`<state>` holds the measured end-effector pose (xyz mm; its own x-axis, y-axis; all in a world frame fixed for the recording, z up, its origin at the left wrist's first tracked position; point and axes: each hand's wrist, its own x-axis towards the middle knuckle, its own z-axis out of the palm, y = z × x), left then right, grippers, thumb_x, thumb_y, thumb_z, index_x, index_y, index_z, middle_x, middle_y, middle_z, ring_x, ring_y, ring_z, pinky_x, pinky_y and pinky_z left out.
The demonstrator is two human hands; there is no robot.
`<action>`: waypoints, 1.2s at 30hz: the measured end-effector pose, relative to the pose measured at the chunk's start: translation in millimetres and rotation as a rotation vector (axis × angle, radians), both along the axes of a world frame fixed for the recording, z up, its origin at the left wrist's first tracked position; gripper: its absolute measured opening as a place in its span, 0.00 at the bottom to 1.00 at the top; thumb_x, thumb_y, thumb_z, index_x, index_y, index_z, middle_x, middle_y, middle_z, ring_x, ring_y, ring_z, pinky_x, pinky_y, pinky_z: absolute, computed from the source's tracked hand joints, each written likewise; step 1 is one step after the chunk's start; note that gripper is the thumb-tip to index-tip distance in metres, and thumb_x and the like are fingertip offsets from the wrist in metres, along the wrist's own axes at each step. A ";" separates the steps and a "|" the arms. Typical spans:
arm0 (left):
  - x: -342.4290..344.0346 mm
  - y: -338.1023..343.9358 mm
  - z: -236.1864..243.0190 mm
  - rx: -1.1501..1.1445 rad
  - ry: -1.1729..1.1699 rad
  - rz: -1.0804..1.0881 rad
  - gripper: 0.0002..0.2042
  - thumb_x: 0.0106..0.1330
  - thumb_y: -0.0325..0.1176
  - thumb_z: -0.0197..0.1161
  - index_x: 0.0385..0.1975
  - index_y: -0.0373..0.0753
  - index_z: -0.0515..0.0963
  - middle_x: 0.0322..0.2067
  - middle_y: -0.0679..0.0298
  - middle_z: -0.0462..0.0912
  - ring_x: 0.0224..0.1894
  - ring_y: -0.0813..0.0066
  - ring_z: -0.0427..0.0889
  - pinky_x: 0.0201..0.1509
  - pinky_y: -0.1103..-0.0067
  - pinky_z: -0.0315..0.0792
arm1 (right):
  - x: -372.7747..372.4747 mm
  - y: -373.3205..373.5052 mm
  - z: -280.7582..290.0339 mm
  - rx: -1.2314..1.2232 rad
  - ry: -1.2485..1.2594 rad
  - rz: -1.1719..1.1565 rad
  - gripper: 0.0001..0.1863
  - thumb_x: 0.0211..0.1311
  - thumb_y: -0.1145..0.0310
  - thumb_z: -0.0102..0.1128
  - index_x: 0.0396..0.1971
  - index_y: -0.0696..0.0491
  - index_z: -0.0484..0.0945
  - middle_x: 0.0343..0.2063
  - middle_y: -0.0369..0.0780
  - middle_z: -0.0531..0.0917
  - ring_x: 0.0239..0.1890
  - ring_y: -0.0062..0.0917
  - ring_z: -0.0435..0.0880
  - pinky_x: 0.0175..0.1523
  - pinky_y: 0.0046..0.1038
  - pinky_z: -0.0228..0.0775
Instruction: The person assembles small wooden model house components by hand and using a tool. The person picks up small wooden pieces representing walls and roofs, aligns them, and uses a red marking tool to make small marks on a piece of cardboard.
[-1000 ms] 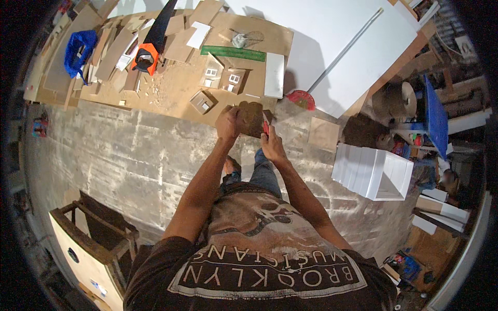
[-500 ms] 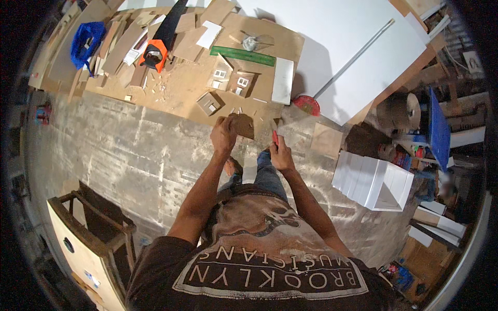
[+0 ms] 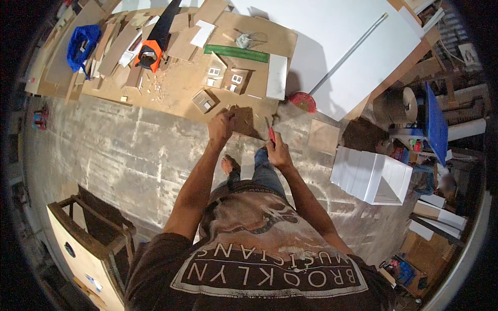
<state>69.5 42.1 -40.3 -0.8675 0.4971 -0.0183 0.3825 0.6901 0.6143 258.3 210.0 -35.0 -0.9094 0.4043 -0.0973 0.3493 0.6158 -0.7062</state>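
Observation:
My left hand (image 3: 221, 126) is at the front edge of the workbench, its fingers pinched together. Whatever they hold is too small to make out. My right hand (image 3: 278, 152) grips a red-handled knife (image 3: 271, 133), its thin blade pointing up toward the bench. A dark brown patch, perhaps shadow, lies between the two hands. Just beyond my left hand sits a small wooden box-like piece (image 3: 204, 100). Behind it stand two little model house parts with white window frames, a left one (image 3: 214, 71) and a right one (image 3: 236, 79).
A green ruler-like strip (image 3: 236, 53), a white panel (image 3: 277, 78) and an orange-handled saw (image 3: 149, 56) lie on the bench among wood offcuts. A blue bag (image 3: 83, 47) is at far left. To the right are a red dustpan-like tool (image 3: 303, 102) and a white box (image 3: 371, 175).
The knife and my right hand have shifted slightly left, the blade now more upright. My left hand stays pinched near the bench edge. The whole view has moved a little.

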 end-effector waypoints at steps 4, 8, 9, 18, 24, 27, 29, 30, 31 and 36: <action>28.8 -3.5 3.2 0.056 -0.043 0.036 0.09 0.64 0.37 0.63 0.41 0.46 0.84 0.39 0.59 0.82 0.40 0.50 0.83 0.42 0.61 0.78 | 5.9 -3.0 -7.6 -0.017 -0.038 -0.052 0.20 0.69 0.65 0.53 0.57 0.53 0.62 0.36 0.61 0.79 0.41 0.63 0.78 0.41 0.53 0.68; 32.2 -6.5 3.9 0.097 -0.042 0.064 0.10 0.63 0.36 0.65 0.42 0.45 0.84 0.40 0.60 0.82 0.40 0.50 0.83 0.43 0.62 0.77 | 2.2 -12.1 -1.9 0.005 -0.002 0.006 0.20 0.69 0.65 0.54 0.56 0.53 0.62 0.37 0.61 0.78 0.42 0.62 0.78 0.41 0.53 0.69; 32.0 -7.1 4.5 0.098 -0.042 0.068 0.10 0.63 0.36 0.65 0.42 0.45 0.84 0.40 0.60 0.82 0.40 0.50 0.83 0.43 0.62 0.77 | 1.6 -14.3 -3.1 -0.030 -0.041 0.009 0.22 0.68 0.67 0.54 0.58 0.56 0.63 0.40 0.59 0.78 0.41 0.58 0.78 0.46 0.54 0.64; 29.6 -12.8 1.7 0.197 -0.053 0.033 0.11 0.61 0.37 0.66 0.42 0.41 0.84 0.37 0.54 0.82 0.40 0.50 0.82 0.43 0.63 0.76 | 2.5 -24.6 -19.1 0.107 0.113 0.064 0.21 0.68 0.65 0.55 0.56 0.58 0.66 0.41 0.59 0.77 0.40 0.56 0.80 0.44 0.50 0.69; 36.2 -13.8 -8.2 0.294 -0.035 0.144 0.11 0.61 0.35 0.67 0.40 0.38 0.83 0.35 0.52 0.82 0.38 0.50 0.82 0.43 0.64 0.76 | -49.3 1.8 -12.2 -0.002 0.052 -0.136 0.16 0.60 0.61 0.62 0.37 0.60 0.76 0.29 0.57 0.81 0.37 0.55 0.82 0.41 0.46 0.73; 40.9 -20.3 -15.6 0.223 -0.071 0.234 0.12 0.61 0.34 0.66 0.41 0.37 0.83 0.35 0.53 0.82 0.38 0.51 0.83 0.42 0.65 0.75 | -85.3 7.2 -2.9 -0.012 0.056 -0.148 0.16 0.54 0.60 0.64 0.31 0.61 0.80 0.28 0.57 0.82 0.36 0.53 0.83 0.41 0.45 0.74; 43.5 -25.0 -19.3 0.301 -0.088 0.252 0.13 0.61 0.33 0.66 0.44 0.36 0.82 0.36 0.52 0.82 0.38 0.51 0.83 0.43 0.65 0.75 | -105.7 6.0 2.5 -0.041 0.026 -0.145 0.16 0.52 0.60 0.64 0.30 0.61 0.81 0.28 0.57 0.82 0.36 0.53 0.83 0.40 0.44 0.74; 44.5 -24.0 -16.1 0.300 -0.090 0.252 0.13 0.61 0.33 0.66 0.44 0.36 0.82 0.36 0.52 0.82 0.38 0.51 0.83 0.43 0.65 0.75 | -112.1 8.6 -0.6 0.001 0.019 -0.138 0.16 0.52 0.60 0.65 0.30 0.61 0.81 0.28 0.56 0.83 0.35 0.52 0.83 0.40 0.43 0.74; 44.9 -23.4 -12.9 0.312 -0.062 0.236 0.12 0.60 0.30 0.67 0.43 0.37 0.83 0.35 0.52 0.83 0.36 0.54 0.83 0.40 0.68 0.76 | -117.4 10.4 -3.6 0.043 0.012 -0.131 0.16 0.52 0.60 0.65 0.29 0.61 0.82 0.28 0.56 0.83 0.34 0.51 0.84 0.39 0.43 0.74; 42.4 -14.9 -6.0 0.314 -0.107 0.208 0.12 0.61 0.33 0.66 0.44 0.40 0.83 0.38 0.53 0.82 0.40 0.48 0.82 0.44 0.64 0.75 | -134.2 10.3 -12.3 0.044 0.012 -0.145 0.16 0.52 0.60 0.66 0.26 0.61 0.81 0.25 0.55 0.82 0.32 0.50 0.83 0.38 0.43 0.73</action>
<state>111.9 27.2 -46.3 -0.9518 0.3066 0.0110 0.1766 0.5182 0.8368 124.1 220.4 -47.3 -0.8422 0.5352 -0.0656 0.4283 0.5900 -0.6845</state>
